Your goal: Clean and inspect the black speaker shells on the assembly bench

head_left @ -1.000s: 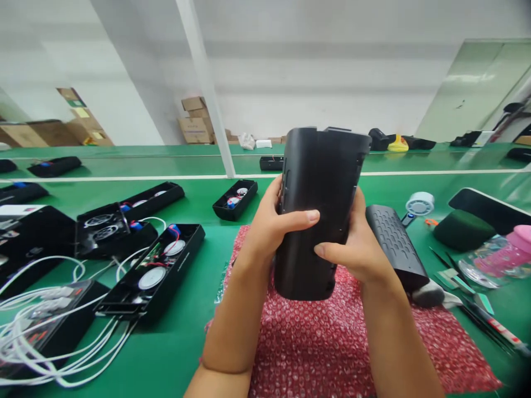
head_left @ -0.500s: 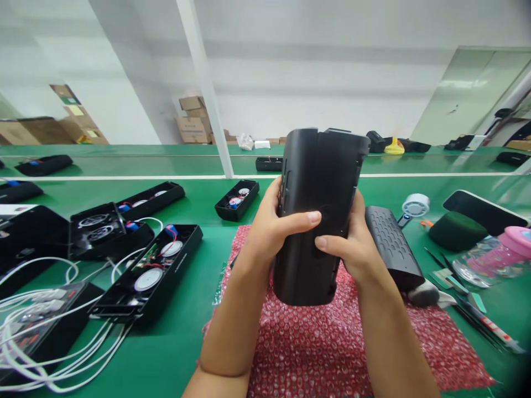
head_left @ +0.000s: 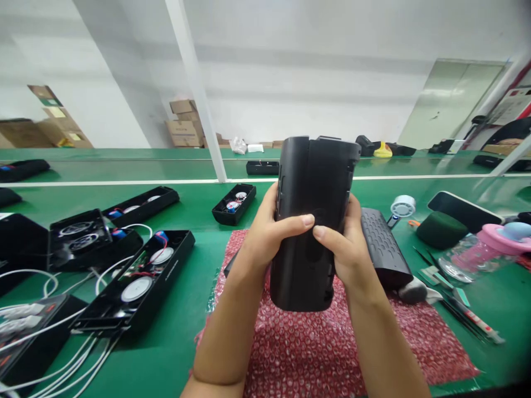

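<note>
I hold a black speaker housing (head_left: 309,188) upright above a red bubble-wrap sheet (head_left: 315,342). My left hand (head_left: 267,232) wraps its left side, thumb across the front. From the other side my right hand (head_left: 344,243) grips it, thumb nearly meeting the left thumb. The housing's lower end hangs just above the sheet.
A black perforated grille (head_left: 384,246) lies right of the sheet. Open speaker shells with drivers (head_left: 139,284) and white cables (head_left: 50,331) fill the left of the green bench (head_left: 182,342). Tweezers and tools (head_left: 460,309), a pink bottle (head_left: 485,251) and a small white fan (head_left: 401,207) sit at right.
The view has shifted right and slightly down. My thumbs have drawn closer together on the housing; it stays upright in both hands.
</note>
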Available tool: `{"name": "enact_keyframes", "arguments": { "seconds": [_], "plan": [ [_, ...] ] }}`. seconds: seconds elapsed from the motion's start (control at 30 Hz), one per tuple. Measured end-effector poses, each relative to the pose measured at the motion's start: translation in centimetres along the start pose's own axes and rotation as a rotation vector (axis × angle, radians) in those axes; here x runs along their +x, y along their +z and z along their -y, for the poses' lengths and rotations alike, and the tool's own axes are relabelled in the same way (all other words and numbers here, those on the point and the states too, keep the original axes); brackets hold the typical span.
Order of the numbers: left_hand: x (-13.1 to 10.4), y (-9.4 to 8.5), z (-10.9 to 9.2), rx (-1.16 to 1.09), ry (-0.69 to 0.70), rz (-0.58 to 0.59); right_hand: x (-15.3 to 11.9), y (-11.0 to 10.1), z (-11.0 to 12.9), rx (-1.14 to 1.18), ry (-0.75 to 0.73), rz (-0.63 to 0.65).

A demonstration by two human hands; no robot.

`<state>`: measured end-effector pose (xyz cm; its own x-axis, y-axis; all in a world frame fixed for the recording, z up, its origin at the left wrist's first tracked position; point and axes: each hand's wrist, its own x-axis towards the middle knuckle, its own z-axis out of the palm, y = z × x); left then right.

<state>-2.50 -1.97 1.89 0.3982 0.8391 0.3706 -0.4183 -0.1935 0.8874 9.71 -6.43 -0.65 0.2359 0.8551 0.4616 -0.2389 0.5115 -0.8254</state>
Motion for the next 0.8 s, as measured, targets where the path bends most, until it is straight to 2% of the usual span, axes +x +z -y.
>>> {"name": "enact_keyframes", "arguments": {
  "seconds": [0.27, 0.43, 0.53, 0.63, 0.7, 0.8],
  "plan": [
    [0.5, -0.5, 0.9, 0.100, 0.124, 0.025, 0.8, 0.1, -0.9, 0.025, 0.034, -0.065],
    [2.0, -1.2, 2.7, -0.025, 0.066, 0.042, 1.7, -0.6, -1.6, -0.038, 0.057, -0.065],
    [3.0, -1.7, 3.8, -0.155, -0.001, 0.063, 2.5, -1.5, -1.7, -0.020, 0.067, -0.010],
    [3.7, -2.1, 4.5, -0.223, -0.121, 0.022, 3.2, -2.5, -1.6, -0.048, 0.190, 0.019],
    [4.2, -2.4, 4.8, -0.250, -0.182, -0.013, 3.5, -3.2, -1.5, -0.141, 0.271, 0.001],
    [4.7, -3.0, 5.1, -0.261, -0.204, -0.076, 3.4, -4.0, -1.4, -0.369, 0.240, 0.042]
  ]
}}
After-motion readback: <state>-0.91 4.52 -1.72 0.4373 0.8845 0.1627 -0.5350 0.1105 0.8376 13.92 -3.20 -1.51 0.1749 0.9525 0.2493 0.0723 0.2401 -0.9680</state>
